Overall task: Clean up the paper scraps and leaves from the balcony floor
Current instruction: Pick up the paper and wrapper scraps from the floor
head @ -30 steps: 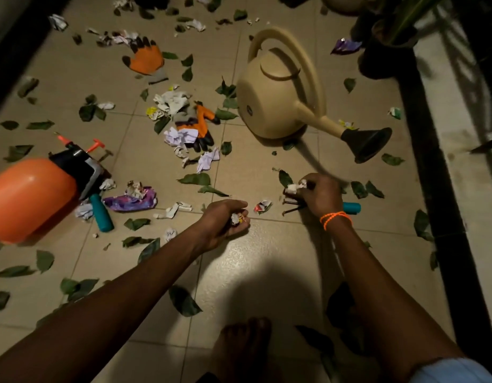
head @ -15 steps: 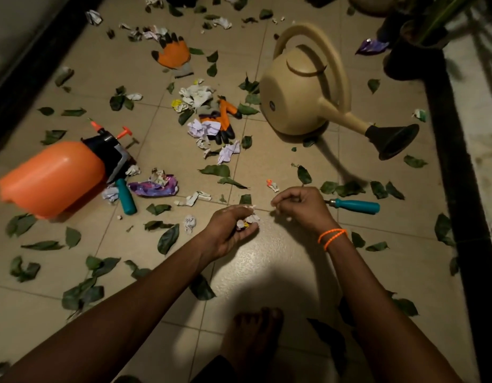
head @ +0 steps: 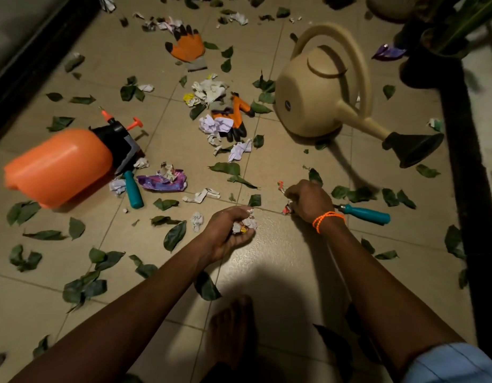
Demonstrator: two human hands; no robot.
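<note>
— The paper scraps (head: 243, 223)?
— Crumpled white, bunched in the left hand (head: 228, 230) above the floor (head: 280, 258).
— The right hand (head: 308, 200)?
— Now pinching a reddish scrap (head: 287, 210) at floor level; half a second ago it held nothing.

crumpled paper scraps (head: 213, 125) and green leaves (head: 174, 235) litter floor

No legible text; round emblem on watering can (head: 316, 98) unreadable
</note>
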